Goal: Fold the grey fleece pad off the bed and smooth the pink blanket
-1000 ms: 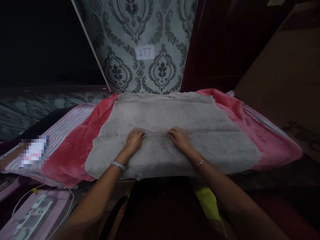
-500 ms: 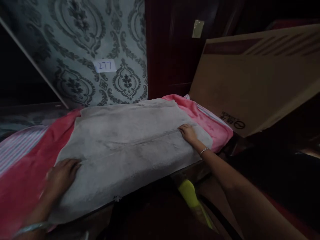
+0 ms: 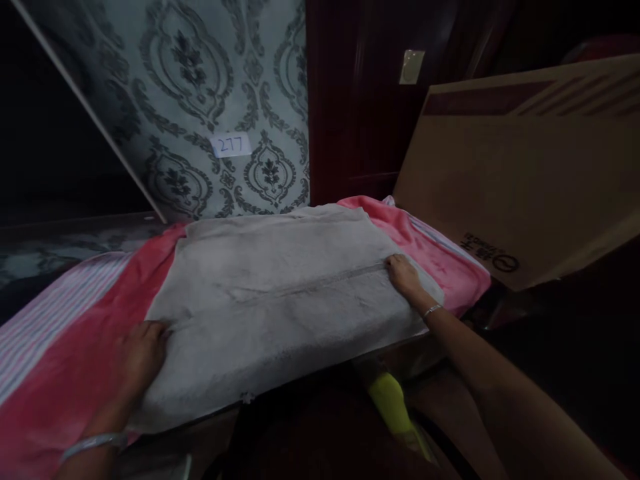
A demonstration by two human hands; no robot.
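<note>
A light grey cloth (image 3: 280, 267) lies spread over the bed-like surface, on top of a pink-red blanket, and drapes down at the front edge. A crease runs across it between my two hands. At its left edge my left hand (image 3: 144, 357) has curled fingers closed on the cloth; the fingertips are dim and partly hidden. Near the right end of the crease my right hand (image 3: 403, 275) pinches the cloth with bent fingers. The pink-red blanket (image 3: 75, 360) shows on both sides, and its striped part (image 3: 65, 307) lies at the far left.
Patterned wallpaper (image 3: 260, 87) with a paper label (image 3: 231, 145) reading 277 stands behind. To its right is a dark red panel (image 3: 360, 107). A large cardboard box (image 3: 530, 167) leans at the right. Something yellow-green (image 3: 393, 403) shows below the front edge.
The view has shifted, so the scene sits further right. My right hand's fingers are more tightly curled at the crease. My left hand stays at the cloth's left edge.
</note>
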